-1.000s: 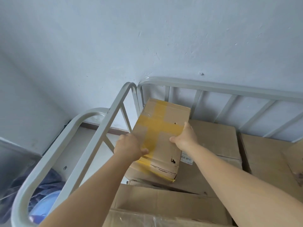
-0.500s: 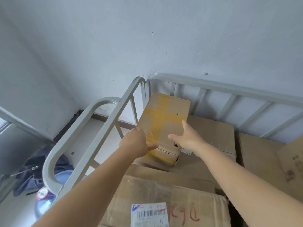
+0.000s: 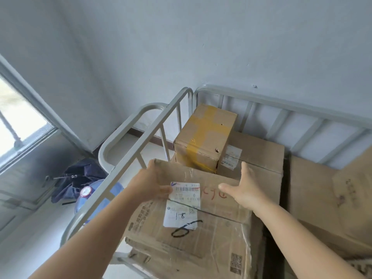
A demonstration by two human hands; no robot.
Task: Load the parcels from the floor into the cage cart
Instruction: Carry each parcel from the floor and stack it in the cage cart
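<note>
A small parcel with yellow tape (image 3: 205,135) stands in the far left corner of the grey cage cart (image 3: 281,101), on top of a larger brown box (image 3: 259,154). Both hands are off it. My left hand (image 3: 149,186) lies with fingers apart on the near carton with a white barcode label (image 3: 191,228), its fingertips at the label's edge. My right hand (image 3: 243,190) is spread open over the same carton's far edge, thumb pointing left. Neither hand holds anything.
More cardboard boxes (image 3: 314,190) fill the cart's right side. The cart's left rail (image 3: 141,146) runs beside my left arm. Outside it, on the floor, are a blue water jug (image 3: 94,196) and a dark umbrella (image 3: 80,176). A window (image 3: 18,125) is at left.
Both hands let go of the yellow-taped parcel, left it in the cart's corner, and drew back toward me over the labelled carton. My view pulled back and turned left.
</note>
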